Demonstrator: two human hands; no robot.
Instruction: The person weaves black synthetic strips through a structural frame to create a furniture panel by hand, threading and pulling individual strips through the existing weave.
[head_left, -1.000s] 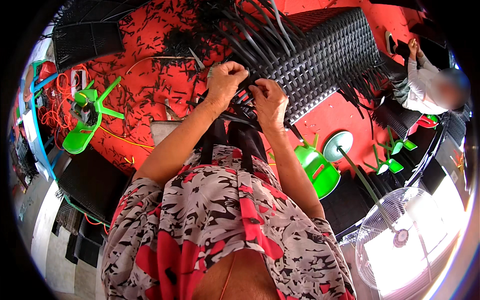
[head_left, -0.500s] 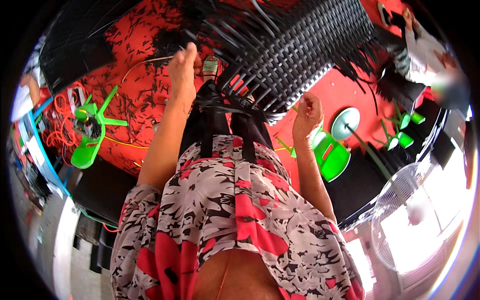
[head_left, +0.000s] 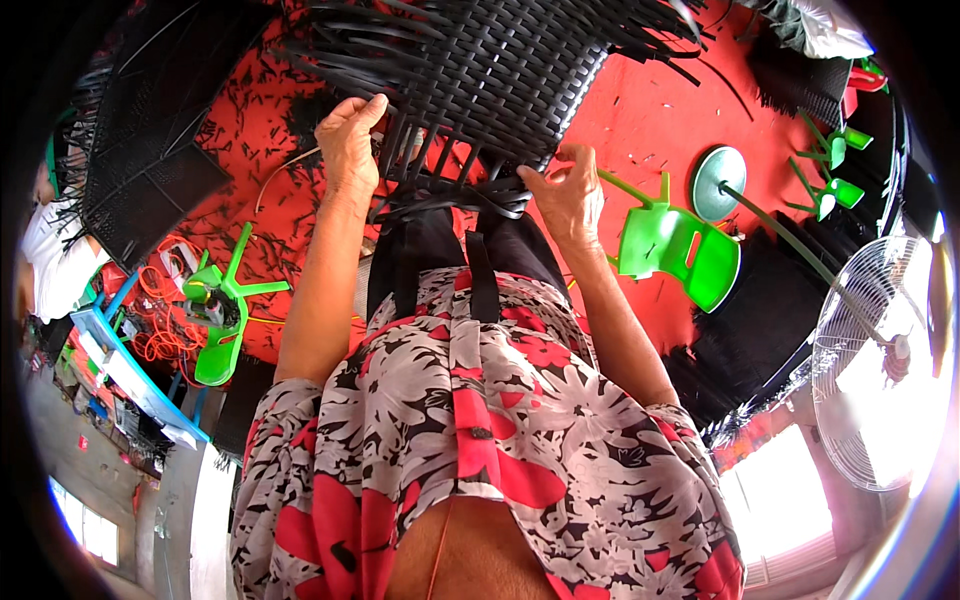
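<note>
A dark woven panel (head_left: pixel 500 75) of flat black strips lies slanted in front of my legs, with loose strip ends (head_left: pixel 360 50) fanning out at its far left. Beside the panel's left edge is my left hand (head_left: pixel 348 145), its fingers curled and thumb pressed toward them; what they hold, if anything, is hidden. My right hand (head_left: pixel 572 200) is at the panel's near right corner, thumb and fingers bent in a grip at its edge. Between the hands, the near end shows spaced bare strips and a bunched black band (head_left: pixel 455 198) above my knees.
Green plastic chairs stand left (head_left: pixel 225 320) and right (head_left: pixel 680 250) on the red floor (head_left: pixel 640 120), where black scraps lie scattered. A round pedestal base (head_left: pixel 718 183) and a caged fan (head_left: pixel 850 370) are at right. Orange cord (head_left: pixel 165 330) coils at left; another person's sleeve (head_left: pixel 60 260) shows beyond.
The panel has shifted left and farther away. My right hand has moved left and up to its near corner; my left hand has moved slightly left. The view has turned a little.
</note>
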